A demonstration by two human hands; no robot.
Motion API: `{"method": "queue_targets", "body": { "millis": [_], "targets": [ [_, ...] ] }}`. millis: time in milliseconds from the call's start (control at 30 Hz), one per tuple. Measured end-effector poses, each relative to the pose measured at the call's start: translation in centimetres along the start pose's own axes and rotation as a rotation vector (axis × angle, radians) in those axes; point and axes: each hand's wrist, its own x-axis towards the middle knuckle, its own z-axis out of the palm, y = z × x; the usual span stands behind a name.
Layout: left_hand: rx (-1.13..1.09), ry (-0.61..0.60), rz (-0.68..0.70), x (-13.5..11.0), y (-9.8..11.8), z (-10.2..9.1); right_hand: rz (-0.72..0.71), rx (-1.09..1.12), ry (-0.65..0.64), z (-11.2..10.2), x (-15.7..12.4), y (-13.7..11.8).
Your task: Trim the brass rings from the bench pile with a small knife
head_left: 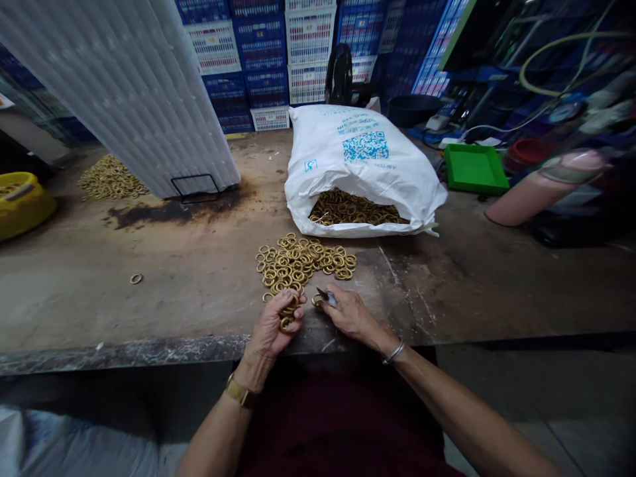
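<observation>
Now we are working low in the middle of the frame, at the near edge of the worn brown wooden table (173,278). Our left hand (275,329) is curled shut around a few small gold metal rings (288,313), which sit between the fingers and the palm. Our right hand (348,311) is pinched shut on a small dark and silver thing (326,297); we cannot tell what it is. Its tip meets a single gold ring (318,303) that sits just beside our left fingertips. We think the rings are being handled one at a time. The loose heap of gold rings (298,260) lies just above both hands, near them but not touching, so getting another ring would call for only a short reach up the frame. Behind the heap, an open white plastic sack (362,165) holds many more.
</observation>
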Motion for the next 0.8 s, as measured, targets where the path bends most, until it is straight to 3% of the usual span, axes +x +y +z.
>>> {"method": "queue_targets", "body": {
  "millis": [167, 333, 567, 700, 800],
  "targets": [
    [0.219, 0.051, 0.025, 0.3, -1.1, 0.9, 0.018, 0.253, 0.142, -0.1, 0.3, 0.0],
    [0.352, 0.149, 0.068, 0.5, -1.6, 1.0, -0.037, 0.287, 0.147, -0.7, 0.0, -1.0],
    [0.277, 0.004, -0.122, 0.2, -1.7, 1.1, -0.108, 0.252, 0.175, -0.5, -0.3, -0.9],
    [0.287, -0.014, -0.068, 0.2, -2.1, 1.4, -0.116, 0.253, 0.177, -0.5, -0.5, -1.2],
    [0.378, 0.033, 0.021, 0.2, -2.6, 1.4, -0.023, 0.335, 0.144, -0.4, -0.5, -1.4]
  ]
}}
